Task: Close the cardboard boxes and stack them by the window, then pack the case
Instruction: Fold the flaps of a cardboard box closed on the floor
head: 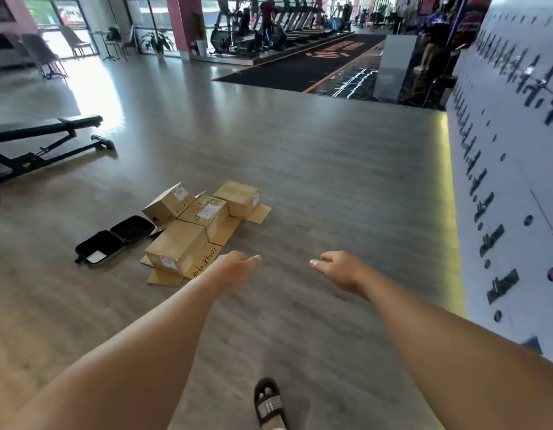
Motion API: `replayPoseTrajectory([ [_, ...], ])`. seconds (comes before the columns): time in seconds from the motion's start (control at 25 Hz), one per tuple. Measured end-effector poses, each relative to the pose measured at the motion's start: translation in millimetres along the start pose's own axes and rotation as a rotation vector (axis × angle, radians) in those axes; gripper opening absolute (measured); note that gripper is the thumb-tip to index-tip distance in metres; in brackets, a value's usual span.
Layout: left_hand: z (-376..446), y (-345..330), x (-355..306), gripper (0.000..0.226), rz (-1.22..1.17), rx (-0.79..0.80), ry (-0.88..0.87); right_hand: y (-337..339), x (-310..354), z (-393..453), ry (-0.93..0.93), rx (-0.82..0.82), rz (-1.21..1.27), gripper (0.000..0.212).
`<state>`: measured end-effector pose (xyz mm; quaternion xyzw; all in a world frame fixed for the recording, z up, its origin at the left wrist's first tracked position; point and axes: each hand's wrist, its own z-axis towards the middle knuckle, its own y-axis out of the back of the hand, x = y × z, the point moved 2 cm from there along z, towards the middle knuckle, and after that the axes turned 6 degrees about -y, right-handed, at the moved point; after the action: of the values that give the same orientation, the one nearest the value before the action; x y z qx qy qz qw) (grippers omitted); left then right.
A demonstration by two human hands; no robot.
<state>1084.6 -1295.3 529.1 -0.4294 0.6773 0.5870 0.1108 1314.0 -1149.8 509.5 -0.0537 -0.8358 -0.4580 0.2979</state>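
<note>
Sandal (268, 403) at the bottom, so the person's standing, both arms stretched out. Left hand (234, 268) and right hand (338, 270) are empty, fingers loose and a bit spread, touching nothing. Boxes (191, 231) sit on the floor (315, 181) just past the left hand, four of them bunched together, apparently upside down with their flaps splayed flat underneath. Open black case (115, 242) lies right beside the boxes, on their left. Big risk, I'd guess: flip one carelessly and whatever's inside drops out the open flaps. Windows (52, 23) are well beyond the boxes.
</note>
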Motion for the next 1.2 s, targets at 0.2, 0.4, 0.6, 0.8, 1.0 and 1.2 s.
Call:
replayPoseTrajectory([
  [0.2,167.9,39.5,-14.7,0.05,-0.028,-0.009,0.015,52.1,33.7,162.3,0.003,0.035,0.014,0.075],
  [0.4,303.2,78.0,-43.5,0.048,-0.042,0.002,0.02,106.5,56.2,293.0,-0.007,0.025,0.006,0.067],
  [0.6,439.3,97.0,-58.0,0.049,-0.02,-0.005,0.045,153.7,66.7,432.1,-0.009,0.073,0.002,0.051],
  [0.8,588.2,128.0,-86.0,0.05,-0.001,-0.044,0.103,219.3,94.8,595.4,0.057,0.1,0.031,0.065],
  [1.0,700.1,172.9,-105.8,0.048,-0.057,-0.115,0.169,270.7,140.3,729.8,0.084,0.152,0.06,0.073],
  [1.2,811.7,222.0,-82.3,0.048,-0.101,-0.145,0.26,285.7,207.1,863.6,0.146,0.251,0.001,0.068],
])
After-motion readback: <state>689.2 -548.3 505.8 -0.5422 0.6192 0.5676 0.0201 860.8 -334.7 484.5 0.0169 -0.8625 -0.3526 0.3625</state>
